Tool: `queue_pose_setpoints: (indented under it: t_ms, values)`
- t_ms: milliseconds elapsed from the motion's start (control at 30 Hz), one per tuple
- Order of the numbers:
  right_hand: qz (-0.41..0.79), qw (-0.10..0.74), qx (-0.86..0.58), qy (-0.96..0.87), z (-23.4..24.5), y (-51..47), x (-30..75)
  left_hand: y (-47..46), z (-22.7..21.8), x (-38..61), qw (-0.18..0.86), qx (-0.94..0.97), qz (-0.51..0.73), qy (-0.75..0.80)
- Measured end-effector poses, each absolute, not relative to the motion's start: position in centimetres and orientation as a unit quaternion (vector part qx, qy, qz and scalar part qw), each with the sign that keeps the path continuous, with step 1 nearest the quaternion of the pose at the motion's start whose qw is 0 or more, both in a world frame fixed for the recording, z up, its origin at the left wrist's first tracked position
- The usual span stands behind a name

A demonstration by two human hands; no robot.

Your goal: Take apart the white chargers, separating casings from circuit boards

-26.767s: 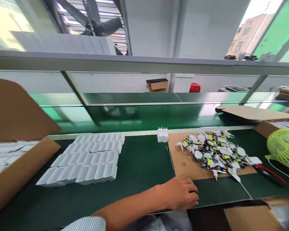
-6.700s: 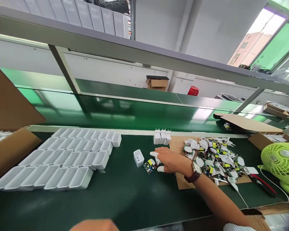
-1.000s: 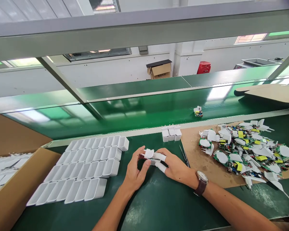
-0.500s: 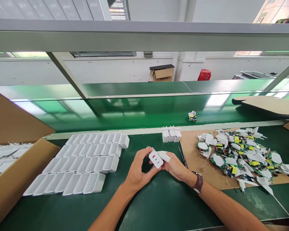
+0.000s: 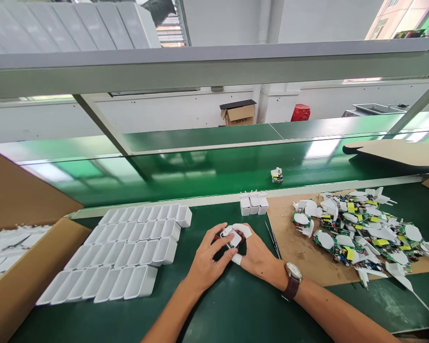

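A small white USB wall charger (image 5: 231, 236) is held between my two hands, above the green tabletop. My left hand (image 5: 211, 255) is closed around its left side, with thumb and fingers pressed on it. My right hand (image 5: 259, 253), with white covers on some fingertips, closes on the charger's right side and hides part of it. A wristwatch (image 5: 292, 278) is on my right wrist. Black tweezers (image 5: 272, 237) lie just right of my right hand. Several similar white chargers (image 5: 254, 204) stand in a group beyond my hands.
Rows of white plastic housings (image 5: 128, 252) lie at left, beside a cardboard box (image 5: 53, 252) of white parts. Several circuit boards with white pieces (image 5: 364, 228) are heaped on brown cardboard (image 5: 289, 219). A single board (image 5: 276, 175) sits on the green belt (image 5: 207, 176). A shelf beam (image 5: 214, 66) crosses overhead.
The charger has turned in my hands: its face with the port slots showed before and is now turned away. My right hand has rotated around it. The lone board has shifted left on the belt.
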State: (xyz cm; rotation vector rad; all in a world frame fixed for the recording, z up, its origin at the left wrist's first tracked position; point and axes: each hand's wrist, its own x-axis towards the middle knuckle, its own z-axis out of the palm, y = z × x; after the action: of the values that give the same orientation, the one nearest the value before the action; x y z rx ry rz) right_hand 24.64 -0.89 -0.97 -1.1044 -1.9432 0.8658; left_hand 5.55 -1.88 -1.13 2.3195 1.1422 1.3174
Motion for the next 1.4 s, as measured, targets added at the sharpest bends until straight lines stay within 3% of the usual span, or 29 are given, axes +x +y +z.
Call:
queue_pose_setpoints:
  t_ms: [333,567,700,1033,1133,1300,1400]
  values:
    - [0.309,0.322,-0.417,-0.792,-2.4,-0.8,24.5,-2.4,-1.4,6.1,0.084,0.784,0.442,0.427]
    - [0.146,0.236,-0.433,-0.858,-1.3,-1.2,25.0,0.9,-1.0,4.5,0.186,0.721,0.376,0.552]
    - [0.062,0.170,-0.411,-0.894,-1.2,-1.3,25.0,4.9,-0.1,5.0,0.272,0.696,0.376,0.548]
    - [-0.014,0.134,-0.375,-0.917,-2.1,-1.3,24.8,7.5,-1.0,8.8,0.298,0.709,0.385,0.510]
    - [-0.016,0.118,-0.367,-0.922,-1.9,-1.3,24.8,6.7,0.4,6.8,0.228,0.729,0.372,0.528]
    - [-0.013,0.114,-0.361,-0.926,-2.0,-1.5,24.7,5.4,3.0,0.3,-0.097,0.747,0.263,0.603]
    - [-0.018,0.122,-0.356,-0.926,-2.0,-1.5,24.7,4.8,2.9,-2.1,-0.173,0.721,0.174,0.648]
